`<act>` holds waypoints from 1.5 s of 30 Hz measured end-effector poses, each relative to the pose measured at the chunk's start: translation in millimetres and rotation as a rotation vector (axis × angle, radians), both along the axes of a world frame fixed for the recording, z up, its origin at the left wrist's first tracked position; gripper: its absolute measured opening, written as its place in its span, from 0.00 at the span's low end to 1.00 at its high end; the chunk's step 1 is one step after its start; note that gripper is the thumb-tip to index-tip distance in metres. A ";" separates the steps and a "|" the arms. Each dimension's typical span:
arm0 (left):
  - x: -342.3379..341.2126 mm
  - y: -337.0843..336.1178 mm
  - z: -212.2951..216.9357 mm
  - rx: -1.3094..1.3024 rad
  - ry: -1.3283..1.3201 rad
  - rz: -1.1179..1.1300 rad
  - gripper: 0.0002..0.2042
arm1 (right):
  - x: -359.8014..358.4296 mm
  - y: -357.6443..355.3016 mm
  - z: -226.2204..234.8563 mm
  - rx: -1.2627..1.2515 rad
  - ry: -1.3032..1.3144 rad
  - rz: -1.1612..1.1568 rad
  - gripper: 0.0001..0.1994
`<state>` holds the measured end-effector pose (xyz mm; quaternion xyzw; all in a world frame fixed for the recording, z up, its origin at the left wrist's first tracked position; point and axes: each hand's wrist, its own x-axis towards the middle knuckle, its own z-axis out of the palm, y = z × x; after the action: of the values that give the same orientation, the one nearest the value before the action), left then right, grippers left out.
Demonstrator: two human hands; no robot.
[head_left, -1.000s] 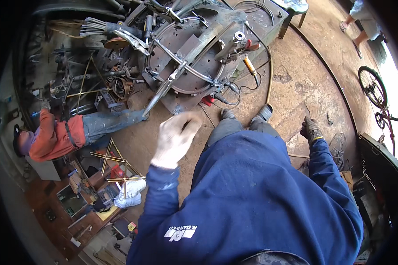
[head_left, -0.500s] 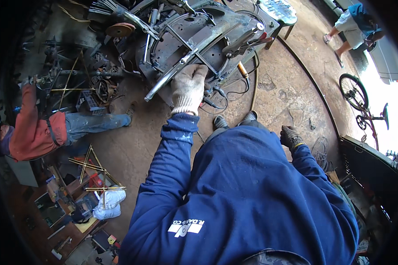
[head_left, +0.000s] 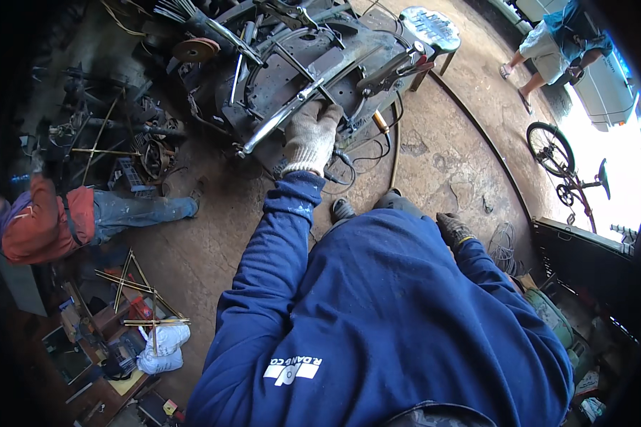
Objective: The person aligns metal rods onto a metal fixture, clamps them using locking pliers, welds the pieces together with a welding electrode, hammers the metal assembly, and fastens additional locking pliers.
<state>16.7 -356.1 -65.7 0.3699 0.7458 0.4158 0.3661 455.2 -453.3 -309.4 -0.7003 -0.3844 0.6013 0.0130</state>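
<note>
My left hand [head_left: 312, 135], in a pale work glove, reaches out over the floor and rests on the rusty metal frame [head_left: 299, 71], fingers curled onto the long bright bar [head_left: 292, 114] that slants across it; I cannot tell whether they close round it. The frame lies on the concrete ahead of my shoes. My right hand [head_left: 454, 229], in a dark glove, hangs by my side holding nothing, fingers loosely curled. A person in orange [head_left: 50, 224] sits to my left.
</note>
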 end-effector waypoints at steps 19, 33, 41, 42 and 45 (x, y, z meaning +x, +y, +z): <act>25.1 -1.9 -4.7 0.061 0.292 0.154 0.14 | -48.9 273.6 54.7 0.370 0.233 -0.120 0.13; 88.4 23.5 30.6 -0.245 0.768 0.561 0.16 | -366.7 495.3 269.5 1.432 0.192 1.070 0.28; 87.2 33.7 31.5 -0.501 0.945 0.490 0.16 | -461.6 507.9 267.3 1.170 -0.185 1.625 0.27; 87.9 34.2 29.6 -0.514 0.972 0.471 0.16 | -465.0 509.9 266.3 1.176 -0.184 1.632 0.27; 89.8 39.2 35.7 -0.517 1.031 0.473 0.16 | -469.7 509.5 264.5 1.168 -0.271 1.622 0.27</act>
<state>106.6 -316.9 -30.1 0.2474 0.9649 0.0597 -0.0652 -14.5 56.2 -44.8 -0.1736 -0.9775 0.0616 -0.1029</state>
